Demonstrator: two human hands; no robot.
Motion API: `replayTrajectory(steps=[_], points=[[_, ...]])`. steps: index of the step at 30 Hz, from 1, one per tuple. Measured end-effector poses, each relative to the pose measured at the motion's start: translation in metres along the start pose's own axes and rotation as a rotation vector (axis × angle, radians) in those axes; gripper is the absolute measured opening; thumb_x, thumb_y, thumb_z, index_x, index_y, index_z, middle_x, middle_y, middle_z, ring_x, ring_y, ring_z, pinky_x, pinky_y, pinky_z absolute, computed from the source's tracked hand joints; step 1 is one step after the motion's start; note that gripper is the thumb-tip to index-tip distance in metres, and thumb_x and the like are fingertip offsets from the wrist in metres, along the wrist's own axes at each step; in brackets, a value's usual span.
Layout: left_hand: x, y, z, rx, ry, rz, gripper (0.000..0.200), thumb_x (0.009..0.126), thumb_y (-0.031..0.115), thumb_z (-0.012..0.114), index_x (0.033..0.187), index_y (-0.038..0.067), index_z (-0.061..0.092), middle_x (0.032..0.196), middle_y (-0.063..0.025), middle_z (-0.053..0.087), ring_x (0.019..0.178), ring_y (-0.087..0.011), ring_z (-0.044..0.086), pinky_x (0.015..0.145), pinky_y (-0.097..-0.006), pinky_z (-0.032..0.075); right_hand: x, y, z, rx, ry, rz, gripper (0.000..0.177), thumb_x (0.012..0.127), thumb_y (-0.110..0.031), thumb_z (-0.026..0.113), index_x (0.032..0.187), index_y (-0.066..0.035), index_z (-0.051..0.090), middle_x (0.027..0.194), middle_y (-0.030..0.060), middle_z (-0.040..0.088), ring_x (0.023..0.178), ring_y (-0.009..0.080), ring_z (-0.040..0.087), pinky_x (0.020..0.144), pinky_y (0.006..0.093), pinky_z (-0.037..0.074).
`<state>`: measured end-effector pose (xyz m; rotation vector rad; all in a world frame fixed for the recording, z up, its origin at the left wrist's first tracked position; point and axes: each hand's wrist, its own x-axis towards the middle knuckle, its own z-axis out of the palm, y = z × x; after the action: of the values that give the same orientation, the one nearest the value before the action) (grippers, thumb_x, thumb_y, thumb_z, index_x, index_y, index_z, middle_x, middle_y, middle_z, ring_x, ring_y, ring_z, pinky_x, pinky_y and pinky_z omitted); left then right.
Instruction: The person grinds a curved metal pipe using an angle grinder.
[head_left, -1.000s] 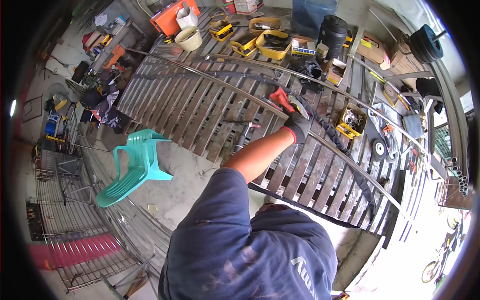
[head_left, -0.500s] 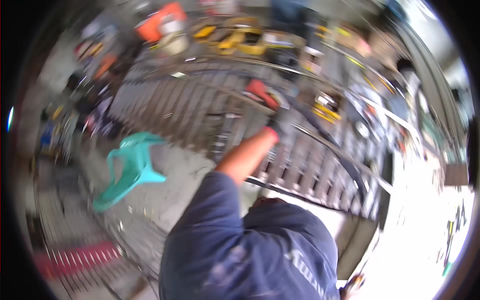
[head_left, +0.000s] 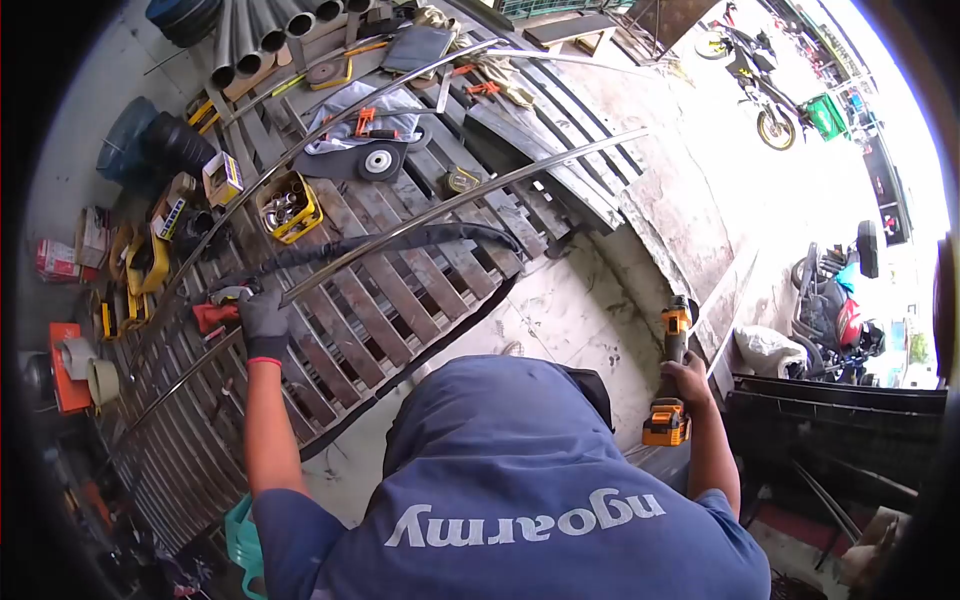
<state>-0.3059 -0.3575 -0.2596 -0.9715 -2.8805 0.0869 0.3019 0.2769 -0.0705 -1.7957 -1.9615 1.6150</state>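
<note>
I see the gloved left hand (head_left: 264, 318) clenched on a red-handled tool (head_left: 213, 316) against the curved steel rail (head_left: 450, 205) lying across the slatted bench (head_left: 385, 300), probably to steady it, while the right hand (head_left: 690, 378) grasps 1 orange cordless tool (head_left: 666, 422) low, well clear of the bench.

Right hand (head_left: 688, 380) grips drill (head_left: 668, 405); left hand (head_left: 262, 318), perhaps rail (head_left: 440, 207).

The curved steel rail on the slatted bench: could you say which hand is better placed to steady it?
Left, probably. The left hand sits at the rail, beside a red tool; the right hand is off the bench, gripping a cordless tool.
</note>
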Motion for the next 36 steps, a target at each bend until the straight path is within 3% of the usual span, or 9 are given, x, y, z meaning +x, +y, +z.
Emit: replayTrajectory(steps=[2,8,13,15,19,23,24,26,36], points=[[0.0,0.01,-0.015,0.0,-0.012,0.0,0.022,0.086,0.029,0.081,0.091,0.012,0.069,0.083,-0.0135,0.075,0.087,-0.0386,0.072,0.112,-0.0559,0.041,0.002,0.002,-0.007,0.011,0.023,-0.019,0.028,0.083,-0.007,0.079,0.103,0.002,0.062,0.08,0.0096,0.067,0.057,0.021,0.067,0.055,0.0362,0.057],[0.037,0.134,-0.151,0.197,-0.202,-0.277,0.1,0.085,0.059,0.078,0.166,0.009,0.048,0.171,-0.0172,0.047,0.159,-0.0414,0.039,0.135,-0.0643,0.014,0.027,0.013,-0.046,0.264,0.051,-0.095,0.029,0.086,-0.009,0.074,0.112,-0.003,0.062,0.08,0.0066,0.064,0.063,0.0201,0.066,0.058,0.0361,0.056],[0.077,0.284,-0.184,-0.001,0.202,0.123,0.095,0.089,0.056,0.078,0.165,0.008,0.048,0.171,-0.0178,0.046,0.158,-0.0431,0.039,0.134,-0.0638,0.017,0.026,-0.043,-0.076,0.315,0.115,-0.362,0.04,0.114,-0.046,0.064,0.125,-0.008,0.059,0.082,0.0031,0.062,0.059,0.0137,0.06,0.054,0.0305,0.053],[0.095,0.347,-0.191,-0.235,0.368,0.311,0.082,0.095,0.048,0.078,0.162,0.007,0.054,0.162,-0.0197,0.057,0.144,-0.0426,0.057,0.124,-0.0571,0.042,0.029,-0.069,-0.089,0.271,0.112,-0.507,0.042,0.116,-0.047,0.058,0.128,-0.007,0.059,0.087,0.0035,0.064,0.063,0.0131,0.061,0.056,0.0308,0.054],[0.104,0.471,-0.248,-0.741,0.056,0.552,0.052,0.104,0.034,0.075,0.149,0.008,0.068,0.142,-0.0235,0.072,0.12,-0.0395,0.074,0.1,-0.0433,0.061,0.033,-0.118,-0.097,0.357,0.137,-0.784,0.052,0.116,-0.052,0.055,0.137,-0.004,0.056,0.096,0.0077,0.066,0.071,0.0143,0.063,0.061,0.0308,0.055],[0.116,0.632,-0.324,-0.746,-0.028,0.991,0.12,0.088,0.066,0.083,0.173,0.001,0.03,0.178,-0.021,0.034,0.155,-0.0382,0.045,0.129,-0.0503,0.036,0.022,-0.18,-0.074,0.968,-0.033,-0.836,0.101,0.102,-0.085,0.045,0.159,-0.002,0.041,0.093,0.015,0.062,0.072,0.0221,0.062,0.069,0.0377,0.054],[0.117,0.656,-0.336,-0.925,0.07,1.014,0.107,0.085,0.057,0.089,0.164,0.002,0.044,0.159,-0.0242,0.055,0.144,-0.0383,0.056,0.121,-0.0475,0.043,0.025,-0.194,-0.075,1.011,-0.159,-0.933,0.107,0.101,-0.088,0.044,0.161,0.0,0.037,0.093,0.0145,0.06,0.073,0.0234,0.063,0.07,0.0385,0.054],[0.164,0.684,-0.395,-1.02,-0.486,1.153,0.117,0.076,0.05,0.091,0.164,-0.006,0.039,0.147,-0.031,0.059,0.134,-0.0439,0.061,0.119,-0.0492,0.046,0.03,-0.22,-0.081,1.058,-0.255,-1.053,0.11,0.101,-0.089,0.042,0.162,0.002,0.033,0.097,0.0149,0.059,0.077,0.0248,0.064,0.072,0.04,0.054],[0.237,0.747,-0.335,-1.371,-0.218,1.091,0.097,0.076,0.042,0.094,0.151,-0.002,0.052,0.134,-0.0248,0.064,0.117,-0.0469,0.066,0.107,-0.054,0.05,0.102,-0.279,-0.132,1.011,-0.148,-1.0,0.116,0.099,-0.095,0.034,0.145,0.01,0.045,0.092,0.0194,0.062,0.065,0.0222,0.062,0.061,0.0346,0.053]])
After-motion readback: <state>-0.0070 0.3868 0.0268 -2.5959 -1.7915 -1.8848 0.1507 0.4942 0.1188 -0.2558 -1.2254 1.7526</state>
